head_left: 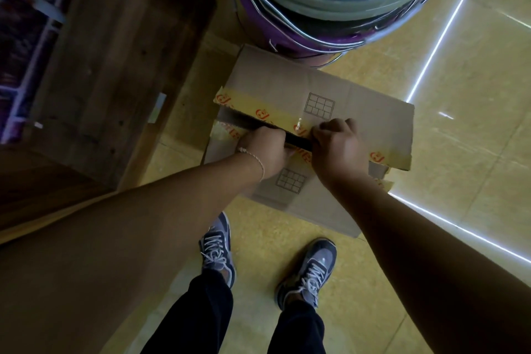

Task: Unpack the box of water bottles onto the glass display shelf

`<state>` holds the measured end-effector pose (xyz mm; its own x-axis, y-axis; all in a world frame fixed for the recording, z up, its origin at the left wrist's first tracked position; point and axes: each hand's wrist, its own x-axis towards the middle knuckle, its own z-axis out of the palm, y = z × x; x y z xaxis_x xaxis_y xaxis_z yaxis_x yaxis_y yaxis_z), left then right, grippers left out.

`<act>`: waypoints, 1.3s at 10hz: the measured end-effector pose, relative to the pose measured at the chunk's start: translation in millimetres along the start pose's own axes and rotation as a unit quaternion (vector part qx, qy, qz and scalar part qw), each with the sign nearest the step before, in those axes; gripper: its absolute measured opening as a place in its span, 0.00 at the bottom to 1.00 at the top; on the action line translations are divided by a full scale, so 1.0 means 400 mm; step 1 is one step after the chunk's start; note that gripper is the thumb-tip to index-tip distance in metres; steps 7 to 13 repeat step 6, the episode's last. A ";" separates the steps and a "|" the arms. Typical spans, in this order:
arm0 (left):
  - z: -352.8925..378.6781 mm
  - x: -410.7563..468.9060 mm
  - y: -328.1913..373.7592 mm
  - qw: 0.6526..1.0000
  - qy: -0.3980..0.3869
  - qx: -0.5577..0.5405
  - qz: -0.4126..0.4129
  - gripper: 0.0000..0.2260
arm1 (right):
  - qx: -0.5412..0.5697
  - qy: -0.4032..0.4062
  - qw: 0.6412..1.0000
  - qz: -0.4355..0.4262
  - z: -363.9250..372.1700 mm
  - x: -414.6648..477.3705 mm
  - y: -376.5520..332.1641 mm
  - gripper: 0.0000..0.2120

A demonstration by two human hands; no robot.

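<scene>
Cardboard box [359, 112] sits on the floor [459, 89] beside stacked buckets [330, 8], left hand [264, 149] and right hand [336, 149] each clenched in a grip on a flap edge along the taped seam, where a hard yank could tear the flap.

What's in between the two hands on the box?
A dark open slit where the two top flaps of the cardboard box part, edged with torn yellow tape. The head view shows it between the left hand and right hand.
</scene>
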<state>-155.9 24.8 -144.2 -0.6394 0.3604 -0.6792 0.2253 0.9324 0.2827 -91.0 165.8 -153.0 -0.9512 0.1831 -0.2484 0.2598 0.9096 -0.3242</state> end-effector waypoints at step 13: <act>0.028 -0.137 0.014 0.957 0.134 -0.258 0.013 0.12 | 0.200 -0.118 0.960 0.154 -0.066 -0.158 -0.110 0.27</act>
